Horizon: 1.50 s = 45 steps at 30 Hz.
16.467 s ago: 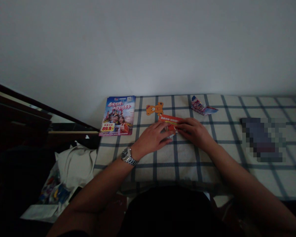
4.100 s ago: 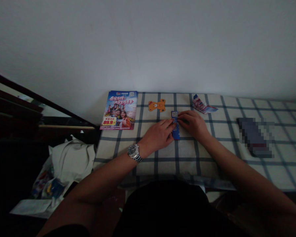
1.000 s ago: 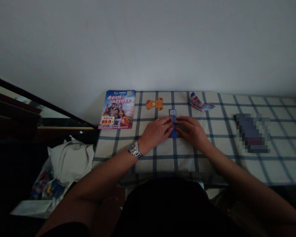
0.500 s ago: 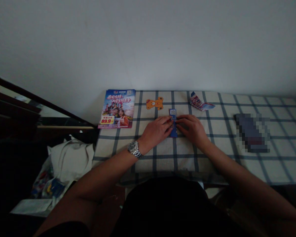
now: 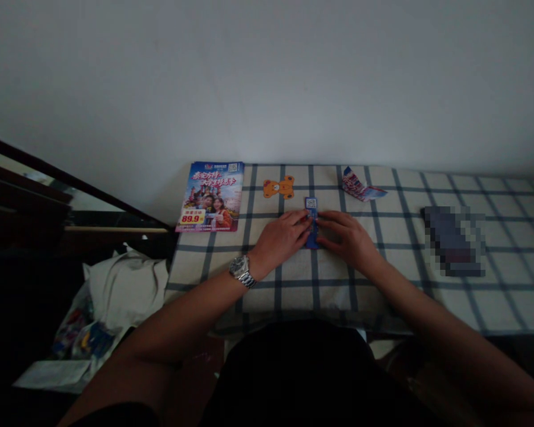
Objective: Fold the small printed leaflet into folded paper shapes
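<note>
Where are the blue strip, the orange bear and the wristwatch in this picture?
Blue strip [image 5: 314, 223]: head view, on its exposed middle.
Orange bear [image 5: 282, 187]: head view, on its body.
Wristwatch [image 5: 239, 268]: head view, on its dial.

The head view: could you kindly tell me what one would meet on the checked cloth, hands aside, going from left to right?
Flyers, bear, blue strip, creased flyer, dark pixelated object.
</note>
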### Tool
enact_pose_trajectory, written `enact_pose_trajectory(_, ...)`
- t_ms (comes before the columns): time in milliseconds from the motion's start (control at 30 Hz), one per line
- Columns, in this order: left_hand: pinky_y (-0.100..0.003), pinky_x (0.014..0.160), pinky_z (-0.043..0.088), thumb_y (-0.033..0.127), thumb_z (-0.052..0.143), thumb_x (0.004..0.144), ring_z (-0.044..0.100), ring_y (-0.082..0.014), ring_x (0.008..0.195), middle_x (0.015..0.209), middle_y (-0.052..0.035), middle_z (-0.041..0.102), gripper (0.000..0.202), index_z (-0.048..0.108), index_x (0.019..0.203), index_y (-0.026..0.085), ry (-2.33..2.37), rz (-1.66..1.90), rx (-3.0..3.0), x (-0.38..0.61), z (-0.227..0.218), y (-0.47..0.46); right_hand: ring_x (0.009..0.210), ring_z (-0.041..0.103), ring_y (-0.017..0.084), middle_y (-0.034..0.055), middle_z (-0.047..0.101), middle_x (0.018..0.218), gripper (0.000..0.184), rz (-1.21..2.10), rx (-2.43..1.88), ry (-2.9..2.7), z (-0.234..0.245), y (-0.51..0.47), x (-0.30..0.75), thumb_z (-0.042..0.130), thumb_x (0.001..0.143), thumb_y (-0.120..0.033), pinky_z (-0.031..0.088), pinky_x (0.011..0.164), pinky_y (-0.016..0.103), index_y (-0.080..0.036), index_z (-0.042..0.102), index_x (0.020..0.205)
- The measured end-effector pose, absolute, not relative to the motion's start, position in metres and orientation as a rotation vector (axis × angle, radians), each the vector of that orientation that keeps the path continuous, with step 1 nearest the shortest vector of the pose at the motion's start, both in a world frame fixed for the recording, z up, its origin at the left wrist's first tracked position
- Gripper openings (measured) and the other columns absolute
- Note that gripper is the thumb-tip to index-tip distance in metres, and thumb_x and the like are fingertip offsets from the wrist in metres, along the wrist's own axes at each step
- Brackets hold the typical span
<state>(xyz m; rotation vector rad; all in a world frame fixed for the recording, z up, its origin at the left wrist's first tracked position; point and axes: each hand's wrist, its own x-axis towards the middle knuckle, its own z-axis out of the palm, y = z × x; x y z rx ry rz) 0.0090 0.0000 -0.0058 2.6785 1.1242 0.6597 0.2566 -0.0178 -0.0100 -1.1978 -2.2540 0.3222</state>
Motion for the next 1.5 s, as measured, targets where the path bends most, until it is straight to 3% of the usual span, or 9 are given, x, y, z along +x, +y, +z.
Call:
enact_pose_trajectory(167, -0.043, 0.111, 0.059, 0.026, 0.06, 0.106, 0.061, -0.0259, 0.135, 0.149, -0.0103, 0.063, 0.033, 0.067, 0.137, 0.018, 1.118, 0.661, 2.674, 0.009, -0.006, 0.0, 0.141, 0.06, 0.037, 0.0152, 0.065, 0.151, 0.054, 0.337, -1.155, -2.306, -0.009, -0.022, 0.258, 0.08, 0.093, -0.032, 0.052, 0.118, 0.062, -0.024, 0.068, 0.145)
enact_pose_trajectory(433, -0.043, 0.112, 0.059, 0.025, 0.061, 0.106, 0.061, -0.0262, 0.136, 0.149, -0.01, 0.063, 0.034, 0.067, 0.138, 0.017, 1.118, 0.663, 2.685, 0.008, -0.008, 0.001, 0.141, 0.06, 0.036, 0.0167, 0.062, 0.153, 0.054, 0.322, -1.139, -2.333, -0.005, -0.024, 0.26, 0.078, 0.095, -0.036, 0.051, 0.119, 0.06, -0.022, 0.066, 0.145)
enact_pose_trajectory(633, -0.044, 0.11, 0.061, 0.027, 0.061, 0.107, 0.063, -0.0261, 0.133, 0.148, -0.0104, 0.064, 0.032, 0.068, 0.136, 0.016, 1.123, 0.66, 2.694, 0.009, -0.006, 0.0, 0.121, 0.071, 0.031, 0.0116, 0.074, 0.133, 0.025, 0.307, -1.196, -2.261, -0.002, -0.012, 0.255, 0.066, 0.102, -0.032, 0.057, 0.106, 0.054, -0.024, 0.075, 0.124)
enact_pose_trajectory(833, -0.043, 0.11, 0.06, 0.028, 0.061, 0.107, 0.065, -0.0258, 0.13, 0.148, -0.0113, 0.065, 0.032, 0.07, 0.134, 0.015, 1.121, 0.647, 2.708, 0.008, -0.003, -0.001, 0.101, 0.07, 0.031, 0.0098, 0.076, 0.107, 0.009, 0.248, -1.292, -2.199, -0.001, 0.009, 0.246, 0.068, 0.1, -0.028, 0.056, 0.092, 0.048, -0.023, 0.075, 0.104)
enact_pose_trajectory(1500, -0.041, 0.111, 0.059, 0.027, 0.062, 0.107, 0.063, -0.0258, 0.133, 0.148, -0.0099, 0.065, 0.034, 0.068, 0.137, 0.014, 1.109, 0.644, 2.688, 0.009, -0.003, 0.0, 0.092, 0.067, 0.027, 0.0093, 0.069, 0.098, 0.01, 0.129, -1.456, -2.171, 0.004, 0.052, 0.235, 0.064, 0.099, -0.023, 0.051, 0.08, 0.038, -0.021, 0.072, 0.094)
